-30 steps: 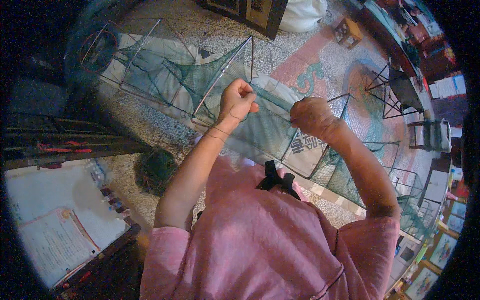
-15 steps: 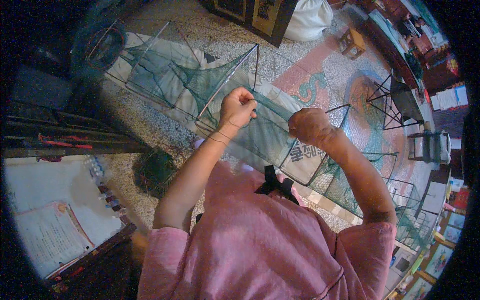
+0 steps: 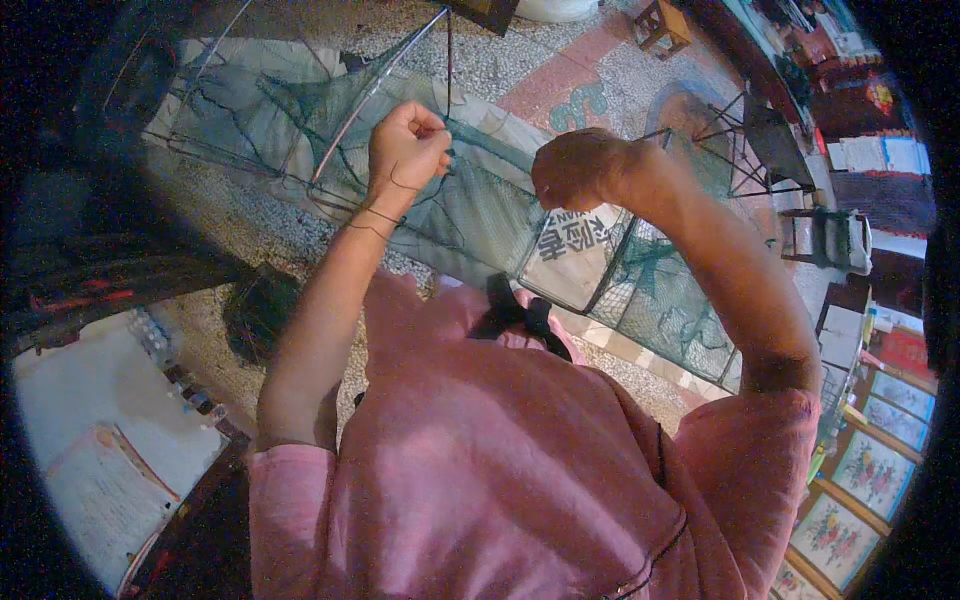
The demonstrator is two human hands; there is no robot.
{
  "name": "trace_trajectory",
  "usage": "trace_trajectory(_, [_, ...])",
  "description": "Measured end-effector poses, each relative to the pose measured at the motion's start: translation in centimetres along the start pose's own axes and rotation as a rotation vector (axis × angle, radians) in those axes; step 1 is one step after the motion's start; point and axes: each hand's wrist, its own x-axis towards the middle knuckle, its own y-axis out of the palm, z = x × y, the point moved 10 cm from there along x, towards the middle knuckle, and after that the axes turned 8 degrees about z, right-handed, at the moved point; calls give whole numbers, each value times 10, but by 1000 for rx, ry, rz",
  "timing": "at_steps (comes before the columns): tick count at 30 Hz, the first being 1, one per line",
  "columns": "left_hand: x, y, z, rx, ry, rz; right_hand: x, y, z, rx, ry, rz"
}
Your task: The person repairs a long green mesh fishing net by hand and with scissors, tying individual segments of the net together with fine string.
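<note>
Both fists have risen and spread since the earlier frame. The left hand (image 3: pixel 405 148) pinches a thin dark cord (image 3: pixel 385 212), fingers together; the right hand (image 3: pixel 575 168) is clenched. Below them lies the long green wire-framed mesh net (image 3: pixel 480 215), its tying apparently unfinished.

The net (image 3: pixel 480 215) is fine green mesh, matt and limp, stretched over thin, dull metal rods (image 3: pixel 375 95). At 12 o'clock the floor (image 3: pixel 520 65) is rough speckled stone. The shirt (image 3: pixel 480 460) at 6 o'clock is soft matt pink cloth. At 8 o'clock lies smooth paper (image 3: pixel 100 480).
</note>
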Motion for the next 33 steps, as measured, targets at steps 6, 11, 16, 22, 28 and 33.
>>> trace_trajectory(6, [-1, -1, 9, -80, -33, -19, 7, 8, -1, 42, -109, -61])
trace_trajectory(11, [-3, -2, 10, -91, -79, -5, 0, 5, -2, 94, -76, -107])
trace_trajectory(16, [0, -4, 15, -85, -97, -11, -3, 3, 3, 71, -39, -31])
trace_trajectory(22, [-5, -7, 3, -31, -30, -45, -6, 1, 4, 48, -32, -69])
trace_trajectory(28, [-10, -8, 3, 21, 48, -48, -5, 6, 5, -3, -39, -113])
trace_trajectory(33, [-7, -10, 5, 50, 104, -60, -1, 12, 1, 64, 2, -38])
